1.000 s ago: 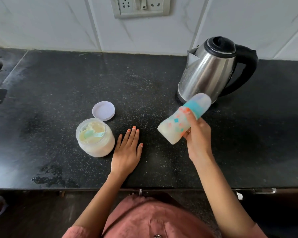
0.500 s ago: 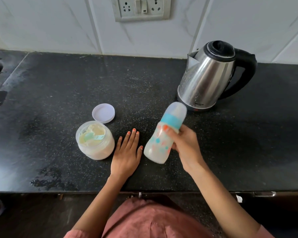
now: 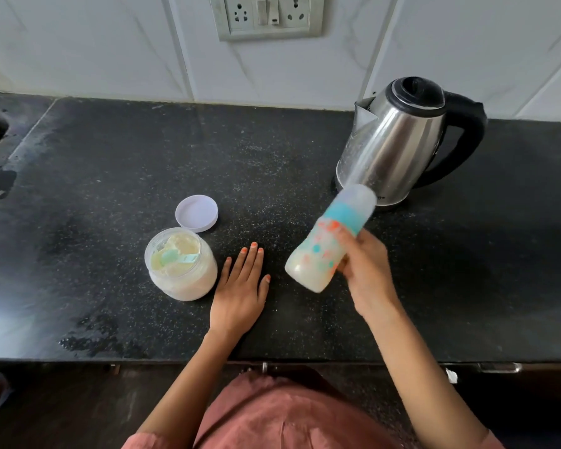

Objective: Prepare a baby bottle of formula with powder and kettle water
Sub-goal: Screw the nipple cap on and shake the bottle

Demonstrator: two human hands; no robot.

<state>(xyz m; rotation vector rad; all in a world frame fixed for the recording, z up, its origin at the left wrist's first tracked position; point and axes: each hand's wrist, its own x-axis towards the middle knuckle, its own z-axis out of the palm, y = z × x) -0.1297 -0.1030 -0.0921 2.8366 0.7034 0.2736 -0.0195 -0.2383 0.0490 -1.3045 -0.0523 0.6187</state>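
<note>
Bottle, capped and milky, tilts in the right hand, fingers wrapped round it, likely for shaking; left hand lies flat, fingers together, steadying on the worktop.

Capped milky bottle tilted, held above counter.

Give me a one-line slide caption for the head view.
Right hand holds capped, milky baby bottle tilted above counter; left hand flat beside open formula jar.
</note>
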